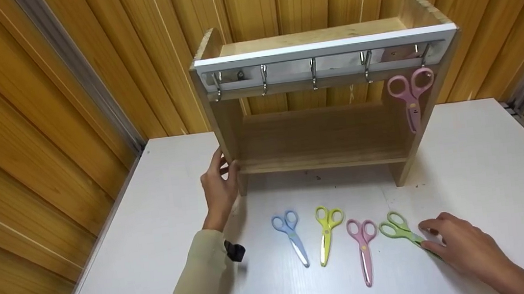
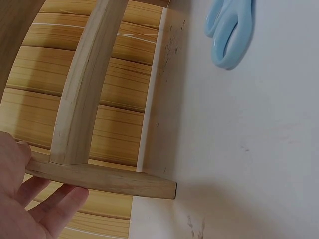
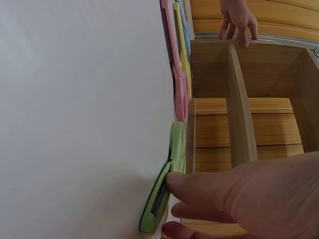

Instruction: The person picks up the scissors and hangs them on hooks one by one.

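In the head view my left hand (image 1: 219,186) grips the left side panel of a small wooden shelf (image 1: 322,160), with the thumb in front and the fingers behind. The left wrist view shows that panel (image 2: 114,180) between thumb and fingers. My right hand (image 1: 468,247) is low over green scissors (image 1: 399,229) lying on the table. Its thumb (image 3: 187,183) overlaps their blades, while the index finger is spread apart from the thumb. Pink scissors (image 1: 364,249), yellow scissors (image 1: 326,233) and blue scissors (image 1: 292,235) lie to the left, handles toward the shelf.
A metal hook rail (image 1: 288,71) with several hooks runs along the shelf's upper front. Another pair of pink scissors (image 1: 411,95) hangs from its rightmost hook. The white table (image 1: 156,257) meets wood-patterned walls (image 1: 49,181) behind and at the left.
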A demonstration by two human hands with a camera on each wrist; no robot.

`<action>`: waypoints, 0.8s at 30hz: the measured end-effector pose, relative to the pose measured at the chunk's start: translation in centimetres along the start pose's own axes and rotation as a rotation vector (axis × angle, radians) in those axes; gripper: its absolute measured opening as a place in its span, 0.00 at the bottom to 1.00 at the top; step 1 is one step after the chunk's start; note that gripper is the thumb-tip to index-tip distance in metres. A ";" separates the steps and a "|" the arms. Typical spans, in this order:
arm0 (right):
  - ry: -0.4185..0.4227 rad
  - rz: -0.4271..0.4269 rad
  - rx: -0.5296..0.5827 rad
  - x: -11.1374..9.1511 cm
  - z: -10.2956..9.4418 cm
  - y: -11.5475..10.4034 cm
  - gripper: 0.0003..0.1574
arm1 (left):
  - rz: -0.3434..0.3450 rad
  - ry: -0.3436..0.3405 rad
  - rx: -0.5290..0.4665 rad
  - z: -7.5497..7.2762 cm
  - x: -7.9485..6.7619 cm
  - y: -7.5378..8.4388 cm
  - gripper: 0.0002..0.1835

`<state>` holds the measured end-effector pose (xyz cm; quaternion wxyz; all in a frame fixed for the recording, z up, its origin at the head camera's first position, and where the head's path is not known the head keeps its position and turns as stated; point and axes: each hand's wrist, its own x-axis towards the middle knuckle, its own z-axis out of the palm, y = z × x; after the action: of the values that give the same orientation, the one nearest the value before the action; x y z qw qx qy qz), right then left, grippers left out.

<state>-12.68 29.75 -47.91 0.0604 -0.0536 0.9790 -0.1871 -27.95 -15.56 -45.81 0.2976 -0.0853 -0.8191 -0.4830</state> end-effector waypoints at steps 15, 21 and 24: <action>0.061 -0.040 0.044 -0.3 0.1 0.3 0.09 | 0.013 0.005 0.004 0.0 0.0 0.2 0.26; 0.050 -0.035 0.051 -0.2 0.1 0.3 0.09 | 0.002 0.005 0.010 0.0 0.0 0.2 0.26; 0.033 -0.022 0.058 0.0 0.1 0.3 0.09 | -0.002 0.005 0.013 0.0 0.0 0.2 0.26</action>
<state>-12.67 29.97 -48.12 0.0435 -0.0595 0.9734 -0.2170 -27.88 -15.42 -45.68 0.2998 -0.0815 -0.8215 -0.4781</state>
